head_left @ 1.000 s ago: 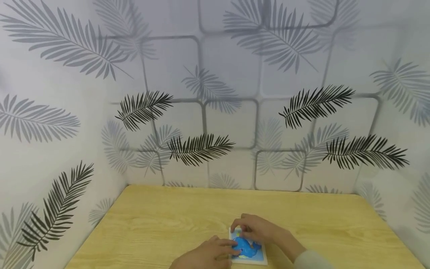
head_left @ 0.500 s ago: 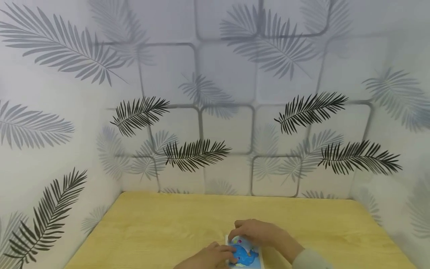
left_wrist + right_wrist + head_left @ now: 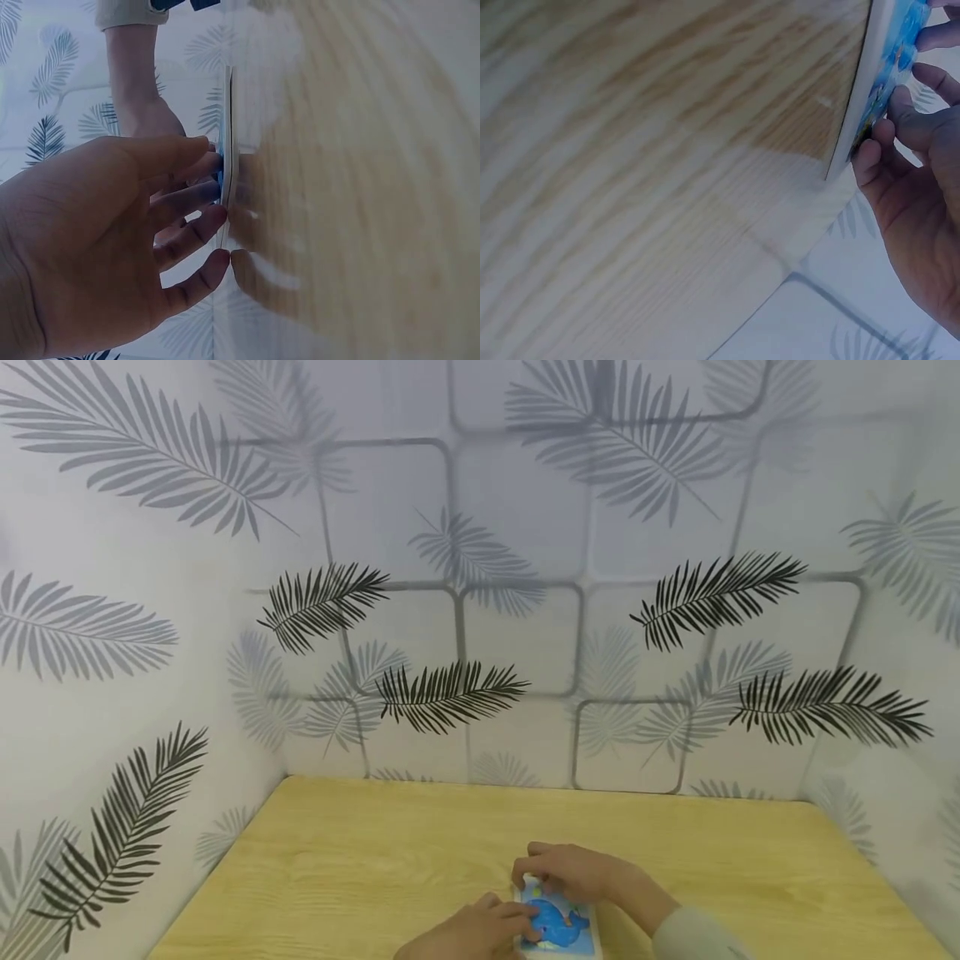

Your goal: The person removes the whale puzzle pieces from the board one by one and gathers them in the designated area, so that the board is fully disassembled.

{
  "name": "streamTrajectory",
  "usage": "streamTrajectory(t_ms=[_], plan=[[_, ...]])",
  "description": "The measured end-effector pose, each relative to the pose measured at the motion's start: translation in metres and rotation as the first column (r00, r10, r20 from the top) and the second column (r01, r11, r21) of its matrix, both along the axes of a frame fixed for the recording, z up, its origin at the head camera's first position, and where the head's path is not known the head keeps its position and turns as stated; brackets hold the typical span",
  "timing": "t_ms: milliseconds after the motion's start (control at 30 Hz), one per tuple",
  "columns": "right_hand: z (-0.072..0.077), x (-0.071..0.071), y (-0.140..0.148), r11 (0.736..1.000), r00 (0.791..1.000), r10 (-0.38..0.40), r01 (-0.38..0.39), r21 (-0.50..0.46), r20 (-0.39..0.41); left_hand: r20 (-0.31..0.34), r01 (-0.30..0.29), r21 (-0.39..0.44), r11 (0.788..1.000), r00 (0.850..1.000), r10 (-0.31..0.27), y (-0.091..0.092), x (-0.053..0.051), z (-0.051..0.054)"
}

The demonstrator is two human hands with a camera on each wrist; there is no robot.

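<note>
A thin rectangular board (image 3: 561, 935) with a white border and a blue whale picture lies flat on the wooden table (image 3: 360, 860). From the near left, my left hand (image 3: 476, 927) rests its extended fingertips on the whale; in the left wrist view, that hand (image 3: 97, 225) has its lower fingertips at the board's edge (image 3: 227, 135). My right hand (image 3: 573, 870) reaches over the far part of the picture with bent fingers. In the right wrist view, the right hand's (image 3: 922, 195) thumb and fingertips touch the picture near one corner. Whether they pinch a small piece is hidden.
Pale walls (image 3: 517, 635) with a leaf pattern enclose the table at the back and sides. The table's back edge (image 3: 465, 783) meets the rear wall. A light sleeve (image 3: 693, 935) covers the right forearm.
The head view has shifted slightly down and back up. Both hands stay on the board, with small shifts of the right hand's fingers at its far left corner.
</note>
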State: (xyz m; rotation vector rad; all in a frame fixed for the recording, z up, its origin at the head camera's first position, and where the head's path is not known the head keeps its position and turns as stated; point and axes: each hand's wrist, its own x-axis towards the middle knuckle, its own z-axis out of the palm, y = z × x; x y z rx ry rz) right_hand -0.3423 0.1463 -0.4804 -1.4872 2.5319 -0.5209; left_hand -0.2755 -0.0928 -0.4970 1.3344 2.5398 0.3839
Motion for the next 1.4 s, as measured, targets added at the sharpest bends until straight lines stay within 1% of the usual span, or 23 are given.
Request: streamTrajectory(t_ms=[33,133,167,300,400,467,500,600,700,767,833,900,967,1033,1133,1167,1200,1300,1400], plan=[[0.001,0.0,-0.001,1.0,1.0,-0.015,0.015,0.017,0.015,0.01,-0.011,0.007,1.0,1.0,0.01,0.001,0.002,0.002],[-0.001,0.001,-0.003,0.997,0.998,-0.044,0.041,0.059,0.051,0.018,-0.019,0.033,0.999,1.0,0.018,0.002,0.007,0.004],[-0.001,0.002,-0.004,0.997,0.997,-0.048,0.044,0.071,0.057,0.038,-0.033,0.046,0.998,0.999,0.032,0.002,0.01,0.007],[-0.004,0.003,-0.007,0.994,0.996,-0.054,0.047,0.099,0.065,0.031,-0.04,0.058,0.998,0.999,0.038,0.002,0.016,0.009],[-0.005,0.004,-0.007,0.994,0.997,-0.058,0.052,0.098,0.059,0.027,-0.039,0.055,0.998,0.999,0.038,0.003,0.016,0.009],[-0.005,0.004,-0.006,0.994,0.997,-0.06,0.054,0.09,0.056,0.028,-0.037,0.055,0.998,0.999,0.035,0.003,0.015,0.008],[-0.005,0.004,-0.005,0.995,0.997,-0.06,0.055,0.084,0.056,0.017,-0.026,0.053,0.998,1.0,0.025,0.002,0.013,0.007],[-0.004,0.002,-0.003,0.997,0.998,-0.052,0.049,0.066,0.041,0.021,-0.031,0.057,0.998,0.999,0.03,0.001,0.012,0.008],[-0.001,0.0,-0.001,0.997,0.998,-0.055,0.053,0.051,0.039,0.042,-0.068,0.068,0.995,0.997,0.066,0.001,0.012,0.011],[0.001,-0.001,0.0,0.997,0.997,-0.062,0.06,0.044,0.049,0.08,-0.111,0.075,0.991,0.991,0.105,0.002,0.015,0.016],[0.003,-0.002,0.001,0.997,0.996,-0.072,0.07,0.036,0.06,0.092,-0.129,0.081,0.988,0.988,0.121,0.002,0.016,0.019],[0.003,-0.003,0.002,0.997,0.996,-0.071,0.069,0.027,0.062,0.088,-0.128,0.086,0.988,0.989,0.12,0.002,0.018,0.022],[0.003,-0.003,0.003,0.999,0.997,-0.053,0.053,0.01,0.053,0.08,-0.125,0.088,0.988,0.99,0.118,0.002,0.019,0.023],[0.001,-0.003,0.004,0.999,0.999,-0.024,0.025,-0.021,0.044,0.069,-0.117,0.092,0.989,0.991,0.11,0.001,0.02,0.024],[-0.003,-0.004,0.006,0.997,0.999,0.027,-0.025,-0.069,0.033,0.075,-0.12,0.085,0.989,0.991,0.114,0.0,0.021,0.023],[-0.004,-0.005,0.006,0.996,0.999,0.043,-0.041,-0.082,0.023,0.07,-0.118,0.082,0.99,0.991,0.112,-0.001,0.021,0.023],[-0.005,-0.005,0.005,0.994,0.998,0.055,-0.053,-0.092,0.019,0.048,-0.1,0.069,0.993,0.994,0.096,-0.001,0.021,0.023],[-0.005,-0.005,0.002,0.995,0.998,0.059,-0.059,-0.081,-0.005,0.011,-0.075,0.058,0.995,0.997,0.075,-0.002,0.021,0.022],[-0.002,-0.002,-0.002,0.999,0.999,0.031,-0.031,-0.02,-0.018,-0.003,-0.061,0.058,0.996,0.998,0.061,-0.001,0.021,0.021]])
